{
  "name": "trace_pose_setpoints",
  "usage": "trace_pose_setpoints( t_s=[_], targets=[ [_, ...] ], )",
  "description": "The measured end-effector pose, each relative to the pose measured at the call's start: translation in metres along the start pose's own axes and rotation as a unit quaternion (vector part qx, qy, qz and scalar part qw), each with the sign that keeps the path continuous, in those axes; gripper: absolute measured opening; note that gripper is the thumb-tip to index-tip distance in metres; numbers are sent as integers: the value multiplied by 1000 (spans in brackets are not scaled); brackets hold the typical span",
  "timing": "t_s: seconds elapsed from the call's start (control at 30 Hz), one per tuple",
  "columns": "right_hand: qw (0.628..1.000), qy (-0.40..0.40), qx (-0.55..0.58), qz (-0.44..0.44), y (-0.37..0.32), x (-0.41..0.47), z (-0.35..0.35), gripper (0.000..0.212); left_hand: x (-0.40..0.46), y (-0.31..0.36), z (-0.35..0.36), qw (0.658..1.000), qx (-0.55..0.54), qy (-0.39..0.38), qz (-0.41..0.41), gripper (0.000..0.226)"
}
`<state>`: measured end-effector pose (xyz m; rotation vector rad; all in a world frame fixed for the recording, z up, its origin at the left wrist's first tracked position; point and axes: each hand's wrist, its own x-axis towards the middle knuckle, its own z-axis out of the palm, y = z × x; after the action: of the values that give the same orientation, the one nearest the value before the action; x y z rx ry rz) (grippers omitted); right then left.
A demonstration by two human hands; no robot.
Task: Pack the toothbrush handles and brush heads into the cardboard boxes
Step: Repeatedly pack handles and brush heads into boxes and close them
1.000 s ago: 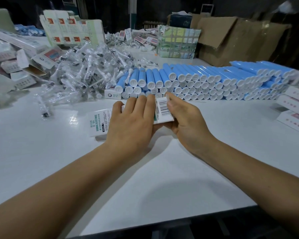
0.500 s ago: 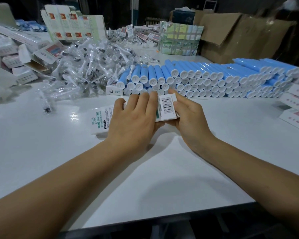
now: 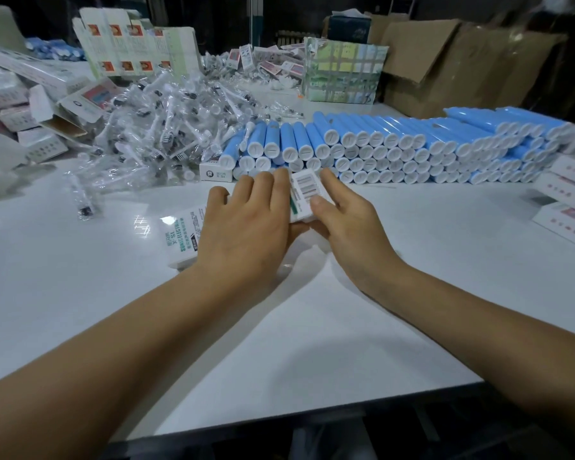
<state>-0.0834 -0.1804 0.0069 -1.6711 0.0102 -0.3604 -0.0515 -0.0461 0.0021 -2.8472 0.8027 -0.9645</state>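
Here, one long white printed cardboard box (image 3: 185,235) lies flat on the smooth white tabletop (image 3: 80,293), mid-tabletop. The left hand (image 3: 246,227) rests across it, fingers extended; the right hand (image 3: 349,224) pinches its barcode end. Bare surface runs from the box to the near edge at 6 o'clock. At 12 to 2 o'clock, stacked blue cylindrical plastic handles (image 3: 395,144), too many to count. At 10 o'clock, a heap of clear-bagged brush heads (image 3: 153,127).
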Motion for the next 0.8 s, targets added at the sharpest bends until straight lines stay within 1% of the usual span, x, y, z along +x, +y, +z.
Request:
trace_pose_setpoints(
  t_s=[0.07,0.1,0.2,0.33,0.4,0.53,0.7,0.8],
  targets=[
    [998,33,-43,-40,3,-2,1,29,2,-2,-1,1000,-21,4,-19,73],
    [995,49,-64,-58,4,-4,2,26,2,-2,-1,1000,-22,3,-21,73],
    [989,69,-94,-85,9,-6,6,34,1,0,1,1000,0,4,-12,74],
    [992,46,-79,-90,12,-4,9,30,4,4,4,1000,16,-5,-19,85],
    [994,29,-63,-85,13,-2,7,33,3,1,3,1000,14,2,-12,90],
    [998,3,-11,-65,11,0,3,34,4,-2,3,1000,-13,7,-19,82],
    [998,16,-31,-58,9,-1,7,42,3,-2,2,1000,5,-14,-18,87],
    [999,6,-11,-49,5,-1,5,38,7,-3,0,999,-7,-15,-28,77]
  ],
)
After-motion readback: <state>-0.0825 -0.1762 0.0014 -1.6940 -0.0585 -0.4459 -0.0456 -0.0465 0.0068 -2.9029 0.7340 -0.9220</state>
